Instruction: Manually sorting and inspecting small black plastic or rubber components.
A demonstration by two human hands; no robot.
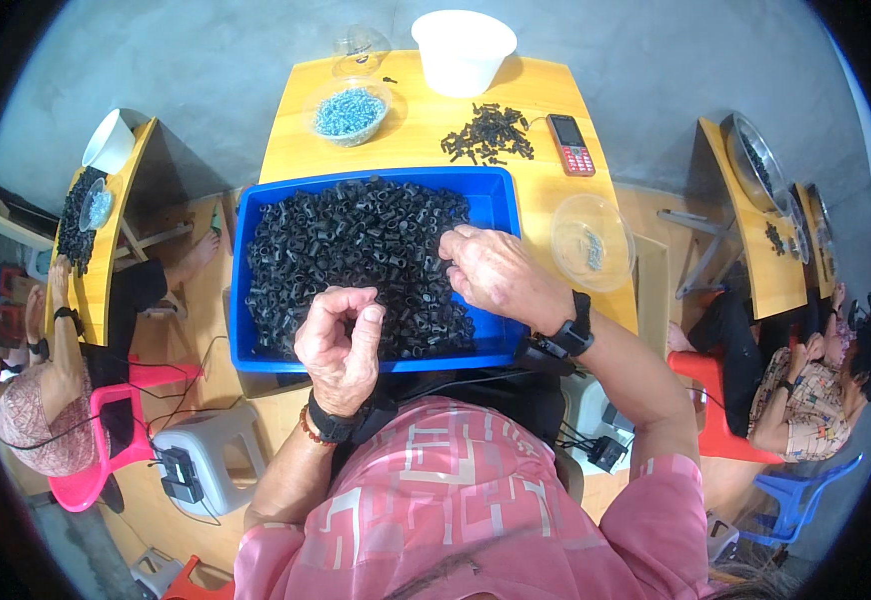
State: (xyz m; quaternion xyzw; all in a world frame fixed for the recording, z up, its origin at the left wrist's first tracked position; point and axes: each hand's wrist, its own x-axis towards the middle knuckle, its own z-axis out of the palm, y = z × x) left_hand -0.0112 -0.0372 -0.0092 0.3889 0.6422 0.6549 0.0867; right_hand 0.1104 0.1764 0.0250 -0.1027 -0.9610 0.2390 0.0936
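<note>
A blue tray (376,366) filled with small black plastic parts (346,240) sits in front of me. Over its near edge is my left hand (340,345), closed, thumb and fingers drawn together in a pinch. My right hand (501,272) hangs above the tray's right side, palm down, fingers bent together over the parts. Whatever either hand pinches is too small or hidden to make out. Beyond the tray lies a loose pile of black pieces (489,134). A clear bowl (318,128) with small blue pieces (350,111) stands at the far left.
At the back of the yellow table (296,110) are a white bucket (464,50) and a clear lid (358,45). A keypad phone (570,145) and a clear dish (566,262) are on the right. Other people (46,400) sit at side tables; stools (206,460) and cables surround me.
</note>
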